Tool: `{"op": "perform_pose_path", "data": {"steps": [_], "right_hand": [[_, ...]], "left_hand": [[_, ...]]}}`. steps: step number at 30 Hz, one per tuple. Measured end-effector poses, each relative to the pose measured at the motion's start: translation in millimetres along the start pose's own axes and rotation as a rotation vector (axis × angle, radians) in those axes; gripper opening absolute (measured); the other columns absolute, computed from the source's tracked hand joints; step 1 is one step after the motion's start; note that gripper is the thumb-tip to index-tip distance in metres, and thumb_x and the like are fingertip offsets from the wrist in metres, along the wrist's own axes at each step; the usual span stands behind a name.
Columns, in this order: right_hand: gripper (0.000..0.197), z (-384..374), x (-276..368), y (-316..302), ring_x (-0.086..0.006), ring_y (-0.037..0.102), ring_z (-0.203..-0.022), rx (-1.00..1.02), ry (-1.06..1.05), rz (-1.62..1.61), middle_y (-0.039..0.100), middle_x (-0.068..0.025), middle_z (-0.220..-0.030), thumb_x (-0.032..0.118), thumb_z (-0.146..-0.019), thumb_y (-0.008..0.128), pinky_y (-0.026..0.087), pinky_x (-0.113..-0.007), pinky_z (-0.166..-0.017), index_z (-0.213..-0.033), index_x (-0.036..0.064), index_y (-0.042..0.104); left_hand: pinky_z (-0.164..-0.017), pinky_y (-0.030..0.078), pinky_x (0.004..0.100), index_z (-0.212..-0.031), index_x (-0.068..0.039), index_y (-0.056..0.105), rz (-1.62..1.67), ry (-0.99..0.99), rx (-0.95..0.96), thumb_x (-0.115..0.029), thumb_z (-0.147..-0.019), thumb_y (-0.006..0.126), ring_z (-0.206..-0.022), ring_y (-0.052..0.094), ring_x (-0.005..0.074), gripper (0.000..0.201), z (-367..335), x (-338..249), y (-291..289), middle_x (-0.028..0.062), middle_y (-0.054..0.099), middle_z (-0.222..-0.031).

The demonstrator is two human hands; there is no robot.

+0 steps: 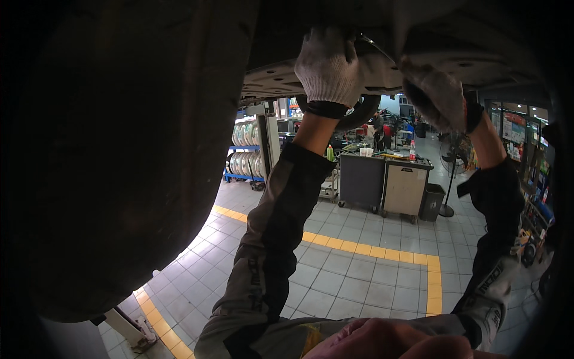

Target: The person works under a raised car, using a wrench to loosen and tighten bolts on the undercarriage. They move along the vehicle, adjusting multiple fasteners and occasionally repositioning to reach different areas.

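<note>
1. Two gloved hands are raised beneath a vehicle's underside [379, 78]: the left hand [329, 69] and the right hand [435, 99].
2. The right hand's fingers grasp the lower end of a slim metal tool [378, 48].
3. It slants up leftward, its tip near the left hand.
4. The left fingers are hidden; I cannot tell their grip.
5. Beyond, a wheeled cabinet [408, 188] stands on floor tiles [359, 278].

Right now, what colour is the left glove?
The left glove is off-white; the head view shows it best.
</note>
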State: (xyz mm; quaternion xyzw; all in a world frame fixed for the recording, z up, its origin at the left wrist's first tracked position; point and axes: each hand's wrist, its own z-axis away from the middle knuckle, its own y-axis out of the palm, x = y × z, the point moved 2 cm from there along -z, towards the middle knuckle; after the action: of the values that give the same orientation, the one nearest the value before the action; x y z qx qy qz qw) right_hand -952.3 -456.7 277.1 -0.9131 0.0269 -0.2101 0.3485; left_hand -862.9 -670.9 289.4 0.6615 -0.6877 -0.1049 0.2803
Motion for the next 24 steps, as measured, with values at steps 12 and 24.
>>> {"op": "perform_pose_path", "data": {"steps": [12, 24], "right_hand": [[0.036, -16.9, -17.0, 65.1, -0.0200, 0.060, -0.056, -0.366, -0.284, 0.050, 0.061, -0.0066, -0.068, 0.033, -0.110, 0.062, 0.048, -0.032, -0.049, -0.103, -0.0022, 0.068], [0.061, -49.9, -55.6, 74.2, -0.0164, 0.050, -0.054, -0.532, -0.480, 0.092, 0.050, -0.0074, -0.061, 0.053, -0.117, 0.041, 0.040, -0.036, -0.052, -0.093, -0.0003, 0.061]], "left_hand": [[-0.067, 0.062, 0.0440, -0.111, -0.009, 0.072, -0.012, 0.041, 0.031, -0.017, -0.096, 0.071, -0.092, 0.072, 0.0326, 0.017, -4.2, -20.8, -10.0, 0.0129, 0.070, -0.107], [-0.066, 0.059, 0.0447, -0.099, -0.008, 0.073, -0.255, 0.325, 0.122, -0.023, -0.097, 0.070, -0.096, 0.069, 0.0341, 0.015, -11.6, -36.5, -23.7, 0.0136, 0.068, -0.106]]}}
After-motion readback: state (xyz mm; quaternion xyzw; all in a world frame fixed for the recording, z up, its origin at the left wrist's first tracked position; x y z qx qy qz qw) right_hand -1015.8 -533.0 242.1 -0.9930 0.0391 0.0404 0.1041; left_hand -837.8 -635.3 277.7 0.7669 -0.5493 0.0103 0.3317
